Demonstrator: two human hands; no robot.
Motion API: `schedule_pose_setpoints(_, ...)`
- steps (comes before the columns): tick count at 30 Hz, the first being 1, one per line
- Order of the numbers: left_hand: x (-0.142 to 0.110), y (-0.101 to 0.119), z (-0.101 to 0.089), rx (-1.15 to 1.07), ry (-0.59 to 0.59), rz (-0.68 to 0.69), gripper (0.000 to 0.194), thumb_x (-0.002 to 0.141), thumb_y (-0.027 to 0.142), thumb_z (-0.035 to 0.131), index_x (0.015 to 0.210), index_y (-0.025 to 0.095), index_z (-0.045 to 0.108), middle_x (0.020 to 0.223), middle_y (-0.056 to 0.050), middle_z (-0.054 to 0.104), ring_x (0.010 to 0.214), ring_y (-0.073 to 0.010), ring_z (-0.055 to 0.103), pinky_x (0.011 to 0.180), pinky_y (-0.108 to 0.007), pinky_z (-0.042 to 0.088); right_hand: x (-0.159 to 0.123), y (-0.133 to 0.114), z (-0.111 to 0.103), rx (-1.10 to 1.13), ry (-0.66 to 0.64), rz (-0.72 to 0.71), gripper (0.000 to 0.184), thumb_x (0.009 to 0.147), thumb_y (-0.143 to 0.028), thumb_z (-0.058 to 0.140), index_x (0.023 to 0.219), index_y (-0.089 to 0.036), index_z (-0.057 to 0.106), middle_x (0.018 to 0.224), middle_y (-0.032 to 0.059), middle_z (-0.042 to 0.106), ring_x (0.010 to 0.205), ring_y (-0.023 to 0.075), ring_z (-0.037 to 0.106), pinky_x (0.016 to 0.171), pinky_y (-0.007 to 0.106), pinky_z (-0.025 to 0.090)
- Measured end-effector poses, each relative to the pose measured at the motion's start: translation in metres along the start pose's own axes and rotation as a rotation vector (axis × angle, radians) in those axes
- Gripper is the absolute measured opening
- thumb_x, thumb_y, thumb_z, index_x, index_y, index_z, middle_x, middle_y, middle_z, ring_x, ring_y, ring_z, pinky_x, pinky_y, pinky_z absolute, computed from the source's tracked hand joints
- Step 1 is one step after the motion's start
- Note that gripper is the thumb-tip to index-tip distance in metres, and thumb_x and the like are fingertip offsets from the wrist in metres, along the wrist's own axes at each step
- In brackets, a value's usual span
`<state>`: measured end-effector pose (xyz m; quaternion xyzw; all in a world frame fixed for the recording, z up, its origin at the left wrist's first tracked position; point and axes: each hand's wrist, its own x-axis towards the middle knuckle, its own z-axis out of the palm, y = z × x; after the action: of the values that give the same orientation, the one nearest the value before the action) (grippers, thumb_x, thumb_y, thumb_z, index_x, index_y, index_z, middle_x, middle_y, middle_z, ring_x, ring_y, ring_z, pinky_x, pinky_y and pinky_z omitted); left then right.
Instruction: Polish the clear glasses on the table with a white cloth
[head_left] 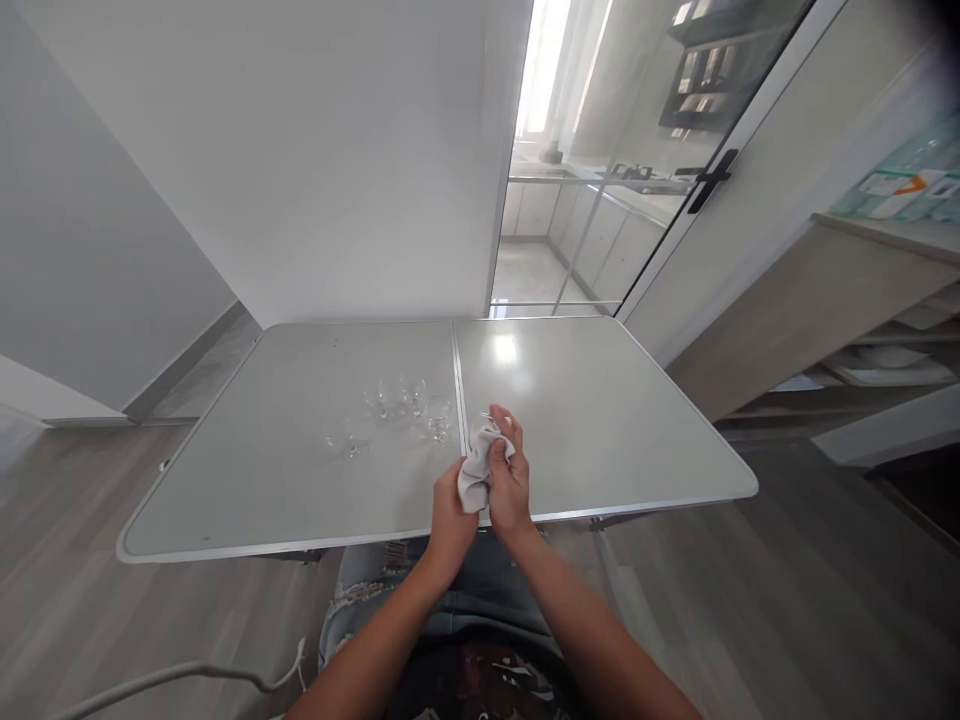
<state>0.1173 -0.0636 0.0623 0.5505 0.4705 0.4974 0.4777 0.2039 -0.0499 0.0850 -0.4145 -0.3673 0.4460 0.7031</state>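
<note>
Close to the table's front edge, my left hand (452, 507) and my right hand (511, 482) are closed together around a bunched white cloth (475, 478). My right thumb presses on the cloth, and the fingers of that hand curl round its far side. Something clear, like part of a drinking glass (484, 418), shows above the cloth; most of it is hidden. To the left of my hands stands a clear stemmed glass (439, 418). Several more clear glasses, such as one glass (382, 402) and another glass (350, 445), are spread farther left.
The pale folding table (615, 430) has a metal rim and a centre seam. A white wall (360, 180) and a glazed door (585, 200) are behind it. At the right is a wooden shelf unit (810, 310) with wrapped bottles (911, 185). A pale cable (187, 670) runs at lower left.
</note>
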Motion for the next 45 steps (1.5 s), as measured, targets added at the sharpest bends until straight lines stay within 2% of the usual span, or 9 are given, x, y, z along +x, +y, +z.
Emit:
schedule_pose_setpoints(4, -0.002, -0.002, 0.0, 0.041, -0.023, -0.023, 0.021, 0.089, 0.033, 0.058, 0.078, 0.016, 0.062, 0.069, 0.0, 0.06, 0.065, -0.0139, 0.049, 0.06, -0.023, 0.035, 0.008, -0.002, -0.006, -0.077, -0.026, -0.056, 0.046, 0.097, -0.051, 0.053, 0.134, -0.026, 0.06, 0.152, 0.0088, 0.047, 0.137, 0.024, 0.047, 0.115, 0.042, 0.034)
schedule_pose_setpoints(9, -0.007, -0.006, 0.002, 0.04, -0.081, -0.042, 0.037, 0.096, 0.045, 0.051, 0.072, 0.017, 0.055, 0.064, 0.002, 0.052, 0.061, -0.0125, 0.047, 0.061, -0.023, 0.035, 0.034, -0.009, -0.02, 0.315, 0.007, 0.163, 0.054, 0.095, -0.057, 0.051, 0.143, -0.033, 0.045, 0.135, 0.0102, 0.062, 0.114, 0.0267, 0.065, 0.094, 0.046, 0.051)
schedule_pose_setpoints(12, -0.009, -0.008, 0.003, -0.053, -0.048, -0.038, 0.033, 0.095, 0.048, 0.053, 0.084, 0.018, 0.059, 0.074, 0.0, 0.057, 0.068, -0.0135, 0.051, 0.066, -0.023, 0.04, 0.041, -0.003, -0.035, 0.43, 0.023, 0.305, 0.052, 0.093, -0.063, 0.049, 0.131, -0.029, 0.056, 0.127, 0.0097, 0.067, 0.108, 0.0264, 0.067, 0.089, 0.043, 0.054)
schedule_pose_setpoints(16, -0.005, -0.013, 0.002, -0.079, -0.005, 0.005, 0.028, 0.093, 0.047, 0.057, 0.097, 0.02, 0.066, 0.093, -0.004, 0.063, 0.081, -0.0157, 0.057, 0.074, -0.024, 0.045, 0.032, 0.012, -0.05, 0.318, 0.05, 0.402, 0.058, 0.091, -0.069, 0.047, 0.115, -0.02, 0.066, 0.105, 0.009, 0.07, 0.091, 0.0212, 0.066, 0.077, 0.032, 0.054)
schedule_pose_setpoints(20, 0.0, -0.014, 0.003, -0.037, 0.005, -0.001, 0.027, 0.091, 0.043, 0.062, 0.096, 0.019, 0.072, 0.092, -0.005, 0.067, 0.081, -0.0167, 0.059, 0.074, -0.026, 0.047, 0.01, 0.019, -0.048, 0.027, 0.054, 0.292, 0.047, 0.093, -0.067, 0.046, 0.106, -0.024, 0.06, 0.088, 0.0022, 0.062, 0.077, 0.0177, 0.058, 0.069, 0.028, 0.05)
schedule_pose_setpoints(29, 0.011, 0.004, -0.006, -0.14, -0.069, -0.082, 0.026, 0.085, 0.034, 0.066, 0.102, 0.018, 0.078, 0.092, -0.005, 0.075, 0.084, -0.0202, 0.065, 0.076, -0.029, 0.051, 0.003, -0.007, -0.05, -0.322, -0.419, 0.092, 0.027, 0.095, -0.047, 0.058, 0.107, -0.024, 0.05, 0.09, -0.0007, 0.054, 0.081, 0.0158, 0.052, 0.075, 0.026, 0.044)
schedule_pose_setpoints(37, 0.012, 0.017, -0.02, 0.401, 0.057, 0.141, 0.015, 0.08, 0.019, 0.067, 0.082, 0.026, 0.08, 0.07, -0.002, 0.066, 0.073, -0.0184, 0.056, 0.068, -0.029, 0.044, 0.008, -0.002, -0.058, -0.138, -0.395, 0.301, 0.032, 0.088, -0.048, 0.067, 0.1, -0.022, 0.056, 0.084, -0.0022, 0.055, 0.075, 0.0136, 0.051, 0.068, 0.023, 0.043)
schedule_pose_setpoints(40, 0.013, 0.022, -0.025, 0.33, 0.022, 0.209, 0.005, 0.073, 0.021, 0.074, 0.07, 0.024, 0.072, 0.072, -0.002, 0.062, 0.078, -0.0195, 0.054, 0.074, -0.031, 0.044, 0.004, 0.005, -0.06, 0.05, -0.324, 0.445, 0.034, 0.083, -0.046, 0.074, 0.1, -0.022, 0.058, 0.083, -0.0022, 0.059, 0.072, 0.0132, 0.054, 0.066, 0.023, 0.045)
schedule_pose_setpoints(45, 0.019, 0.012, -0.031, -0.123, 0.015, 0.036, 0.038, 0.068, 0.031, 0.085, 0.094, 0.021, 0.059, 0.091, -0.001, 0.061, 0.081, -0.0139, 0.057, 0.073, -0.025, 0.045, 0.0, 0.01, -0.068, 0.246, -0.406, 0.675, 0.039, 0.076, -0.046, 0.08, 0.098, -0.018, 0.065, 0.078, 0.0014, 0.065, 0.064, 0.0151, 0.059, 0.06, 0.027, 0.048)
